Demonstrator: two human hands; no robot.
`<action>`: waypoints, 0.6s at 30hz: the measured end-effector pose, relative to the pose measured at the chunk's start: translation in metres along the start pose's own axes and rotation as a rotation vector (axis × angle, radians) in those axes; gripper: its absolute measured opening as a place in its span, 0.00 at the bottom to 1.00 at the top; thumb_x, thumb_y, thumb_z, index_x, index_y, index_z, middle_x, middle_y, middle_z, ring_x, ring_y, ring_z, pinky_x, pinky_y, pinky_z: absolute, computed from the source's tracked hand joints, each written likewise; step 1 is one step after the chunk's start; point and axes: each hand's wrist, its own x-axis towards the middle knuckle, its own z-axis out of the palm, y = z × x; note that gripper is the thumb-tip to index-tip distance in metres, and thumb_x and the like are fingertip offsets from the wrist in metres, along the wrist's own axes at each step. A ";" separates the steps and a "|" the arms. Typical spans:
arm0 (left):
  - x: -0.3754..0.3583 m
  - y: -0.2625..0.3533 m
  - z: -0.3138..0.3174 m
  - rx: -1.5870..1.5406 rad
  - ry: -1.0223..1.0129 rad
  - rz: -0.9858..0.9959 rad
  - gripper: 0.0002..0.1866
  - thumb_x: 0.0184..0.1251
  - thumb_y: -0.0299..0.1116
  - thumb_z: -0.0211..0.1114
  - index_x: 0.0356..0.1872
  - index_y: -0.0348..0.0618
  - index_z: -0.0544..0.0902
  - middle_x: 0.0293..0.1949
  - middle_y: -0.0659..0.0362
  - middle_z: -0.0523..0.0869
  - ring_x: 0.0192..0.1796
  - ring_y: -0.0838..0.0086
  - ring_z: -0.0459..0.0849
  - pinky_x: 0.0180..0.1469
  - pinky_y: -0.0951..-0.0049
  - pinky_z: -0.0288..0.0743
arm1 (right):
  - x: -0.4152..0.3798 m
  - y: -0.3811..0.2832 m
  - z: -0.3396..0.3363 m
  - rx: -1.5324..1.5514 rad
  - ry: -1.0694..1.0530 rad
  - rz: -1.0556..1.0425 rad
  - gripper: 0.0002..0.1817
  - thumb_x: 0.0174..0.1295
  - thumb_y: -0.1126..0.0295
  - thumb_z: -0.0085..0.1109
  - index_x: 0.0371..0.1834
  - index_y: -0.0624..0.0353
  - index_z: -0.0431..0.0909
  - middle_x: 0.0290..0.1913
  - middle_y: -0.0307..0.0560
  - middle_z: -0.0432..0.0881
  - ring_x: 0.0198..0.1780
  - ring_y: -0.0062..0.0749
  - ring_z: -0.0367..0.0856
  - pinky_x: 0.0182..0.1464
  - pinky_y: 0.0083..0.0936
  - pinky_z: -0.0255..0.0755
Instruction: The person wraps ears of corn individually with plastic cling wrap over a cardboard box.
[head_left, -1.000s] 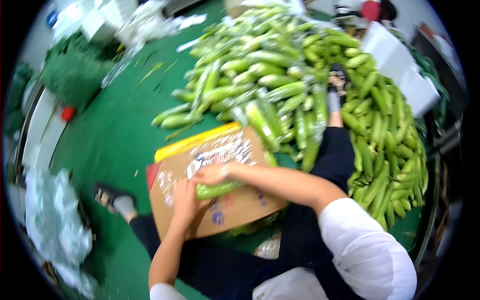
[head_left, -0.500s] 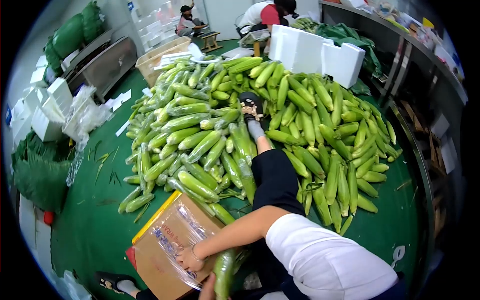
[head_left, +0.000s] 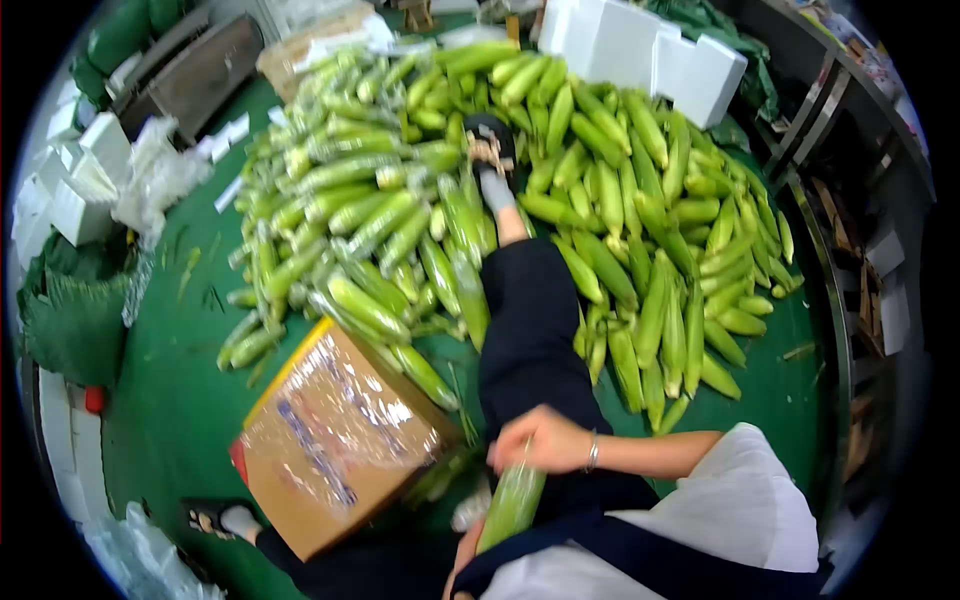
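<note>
A green ear of corn (head_left: 512, 508) in its husk, with clear plastic wrap around it, is held tilted over my lap. My left hand (head_left: 466, 556), partly cut off by the bottom edge, grips its lower end. At the upper tip my right hand (head_left: 545, 440), with a bracelet on the wrist, is closed on the plastic wrap; its fingers are slightly blurred. Left of my hands stands a cardboard box (head_left: 335, 440) with a shiny sheet of clear film over its top.
Film-wrapped corn (head_left: 350, 215) is heaped on the left, bare husked corn (head_left: 640, 230) on the right. My foot (head_left: 490, 145) rests between the heaps. White foam boxes (head_left: 690, 80) stand behind; a metal rack (head_left: 815, 130) lines the right. Green sacks (head_left: 75, 320) lie left.
My right hand has moved from the film on the box, right and up, to the tip of the corn. The corn has come further into view. The camera has tilted down.
</note>
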 end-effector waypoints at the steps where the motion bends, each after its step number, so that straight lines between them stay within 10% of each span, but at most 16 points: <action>1: 0.001 0.000 0.018 0.036 0.026 -0.063 0.21 0.66 0.42 0.66 0.51 0.36 0.80 0.47 0.51 0.84 0.46 0.71 0.83 0.47 0.70 0.77 | -0.014 0.017 -0.001 0.243 0.326 0.066 0.14 0.66 0.62 0.61 0.29 0.63 0.81 0.24 0.47 0.82 0.33 0.35 0.86 0.38 0.29 0.79; 3: -0.001 0.005 0.053 0.255 0.142 -0.037 0.20 0.67 0.41 0.67 0.50 0.36 0.81 0.46 0.51 0.84 0.45 0.72 0.83 0.47 0.70 0.77 | -0.029 0.013 -0.016 0.702 0.714 0.335 0.16 0.65 0.61 0.63 0.25 0.62 0.78 0.22 0.46 0.81 0.26 0.33 0.84 0.31 0.27 0.80; 5: -0.012 0.010 0.082 0.953 0.245 0.814 0.14 0.65 0.33 0.68 0.47 0.36 0.80 0.41 0.56 0.84 0.40 0.75 0.82 0.43 0.77 0.76 | -0.044 0.044 -0.017 0.907 0.959 0.373 0.16 0.65 0.62 0.63 0.25 0.62 0.75 0.23 0.49 0.80 0.26 0.37 0.82 0.33 0.33 0.81; 7: -0.032 0.019 0.114 1.031 0.404 1.069 0.06 0.65 0.25 0.64 0.40 0.35 0.82 0.34 0.59 0.82 0.38 0.79 0.79 0.41 0.80 0.72 | -0.042 0.057 -0.006 1.131 1.094 0.444 0.15 0.65 0.62 0.62 0.29 0.64 0.76 0.27 0.51 0.81 0.30 0.40 0.83 0.37 0.37 0.81; 9: -0.027 0.036 0.127 1.233 0.582 1.675 0.03 0.61 0.18 0.61 0.29 0.34 0.81 0.29 0.56 0.81 0.29 0.72 0.77 0.34 0.75 0.70 | -0.029 0.052 0.000 1.158 0.910 0.406 0.12 0.64 0.64 0.63 0.35 0.64 0.79 0.33 0.51 0.83 0.36 0.42 0.84 0.45 0.38 0.81; 11: -0.022 0.069 0.134 0.876 0.327 2.003 0.05 0.62 0.16 0.57 0.36 0.34 0.78 0.32 0.51 0.80 0.34 0.68 0.78 0.37 0.70 0.73 | -0.008 0.054 0.008 1.138 0.650 0.567 0.12 0.66 0.61 0.59 0.38 0.59 0.80 0.34 0.47 0.85 0.36 0.38 0.85 0.40 0.32 0.81; 13: -0.002 0.080 0.191 0.442 0.448 1.910 0.17 0.62 0.18 0.58 0.52 0.35 0.71 0.39 0.50 0.80 0.37 0.68 0.80 0.39 0.69 0.76 | 0.005 0.044 0.011 1.216 0.335 0.793 0.14 0.68 0.56 0.54 0.39 0.54 0.81 0.33 0.44 0.86 0.33 0.35 0.85 0.33 0.27 0.80; 18: 0.060 0.107 0.222 0.619 0.143 1.299 0.34 0.58 0.19 0.67 0.64 0.40 0.60 0.46 0.48 0.79 0.36 0.65 0.85 0.37 0.67 0.83 | 0.046 0.031 -0.034 0.922 -0.155 0.913 0.23 0.71 0.53 0.39 0.40 0.60 0.79 0.28 0.53 0.84 0.22 0.36 0.82 0.20 0.24 0.76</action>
